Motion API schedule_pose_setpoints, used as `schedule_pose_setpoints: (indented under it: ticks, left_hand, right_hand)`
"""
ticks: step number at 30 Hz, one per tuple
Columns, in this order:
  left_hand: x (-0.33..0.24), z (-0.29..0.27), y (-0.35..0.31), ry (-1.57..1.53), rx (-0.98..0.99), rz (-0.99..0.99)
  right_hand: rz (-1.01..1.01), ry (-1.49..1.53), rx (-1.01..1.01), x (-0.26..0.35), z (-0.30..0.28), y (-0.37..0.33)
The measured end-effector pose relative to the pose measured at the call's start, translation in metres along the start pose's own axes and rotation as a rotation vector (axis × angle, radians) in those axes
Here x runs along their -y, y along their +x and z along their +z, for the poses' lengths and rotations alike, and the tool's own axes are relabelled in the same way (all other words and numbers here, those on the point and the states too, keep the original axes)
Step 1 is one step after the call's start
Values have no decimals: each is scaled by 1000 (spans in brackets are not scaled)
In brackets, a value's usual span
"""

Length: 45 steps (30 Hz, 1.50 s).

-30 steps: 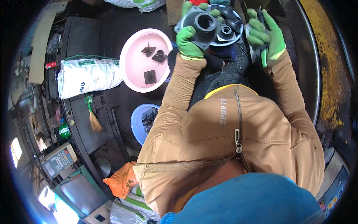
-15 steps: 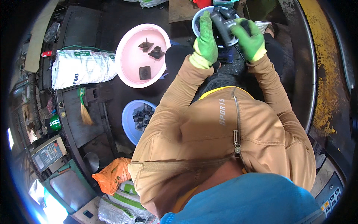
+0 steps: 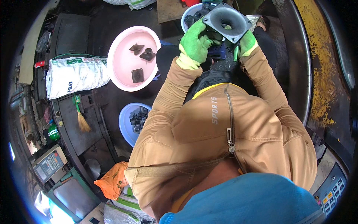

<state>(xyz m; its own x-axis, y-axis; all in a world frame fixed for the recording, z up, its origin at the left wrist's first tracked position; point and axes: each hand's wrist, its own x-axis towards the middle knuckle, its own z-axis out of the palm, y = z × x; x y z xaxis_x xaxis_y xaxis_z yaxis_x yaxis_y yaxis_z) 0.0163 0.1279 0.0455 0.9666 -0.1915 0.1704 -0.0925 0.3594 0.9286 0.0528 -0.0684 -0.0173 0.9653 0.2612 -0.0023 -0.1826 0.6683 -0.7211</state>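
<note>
A black horn-shaped part [image 3: 219, 23] with a square flange and a hole at each corner is held up, its wide mouth facing me. My left hand [image 3: 194, 43], in a green glove, grips the flange's left edge with the fingers curled. My right hand [image 3: 247, 43], gloved alike, holds it from the lower right, its fingers partly hidden behind the flange. A small greenish patch shows through the horn's central hole. Just behind, a pale blue basin [image 3: 184, 23] contains more black parts [image 3: 197, 14], partly covered by my left hand and the horn.
To the left stands a pink basin [image 3: 112, 71] with three dark flanged pieces [image 3: 137, 75]. A blue basin [image 3: 124, 128] of small black parts is nearer. A white sack [image 3: 80, 76] lies far left. A blue-purple object [image 3: 217, 52] sits between my legs; a yellow, worn machine edge [image 3: 317, 71] runs along the right.
The black part has turned so its square flange and open mouth face me. My right hand has shifted from around the tube to behind the flange's lower right. The view has shifted slightly.
</note>
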Motion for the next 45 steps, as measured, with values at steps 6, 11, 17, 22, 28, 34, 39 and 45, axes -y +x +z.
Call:
schedule_pose_setpoints:
  ticks: [6, 11, 17, 22, 28, 34, 39, 45]
  left_hand:
    - [24, -3, 5, 505, 96, 249]
    - [29, 1, 16, 285, 101, 262]
    - [-27, -3, 28, 577, 97, 601]
    - [-41, -25, 18, 302, 115, 468]
    - [-36, -101, -21, 584, -23, 661]
    - [-32, -150, -109, -856, -332, 104]
    - [-21, -182, -153, -1045, -695, 63]
    - [-22, -195, -180, -1248, -832, 163]
  right_hand:
    - [2, 134, -33, 0, 19, -9]
    - [69, 217, 8, 10, 33, -18]
    - [220, -175, -327, 27, 30, -21]
    - [372, -159, -308, 11, 12, -32]
    - [511, -219, -423, -12, -29, -21]
    - [581, -231, -363, -35, -81, -7]
    - [712, -111, -241, -35, -101, -14]
    - [637, -411, -452, -30, -80, -23]
